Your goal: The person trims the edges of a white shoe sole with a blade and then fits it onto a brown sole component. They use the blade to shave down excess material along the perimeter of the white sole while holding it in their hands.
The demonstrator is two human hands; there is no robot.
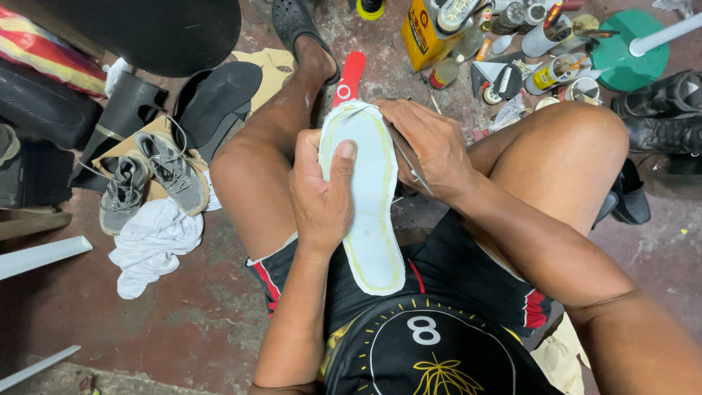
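Observation:
A white shoe sole with a yellowish glued rim lies upright between my knees, its heel end toward my lap. My left hand grips its left edge, thumb pressed flat on the white face. My right hand covers the sole's upper right edge and holds a thin metal blade that runs along that edge. A red strip sticks out on the floor just beyond the sole's toe.
A pair of grey sneakers sits on cardboard at the left, with a white rag below and a black insole behind. Cans, tubes and a yellow box crowd the floor ahead. Black shoes lie at the right.

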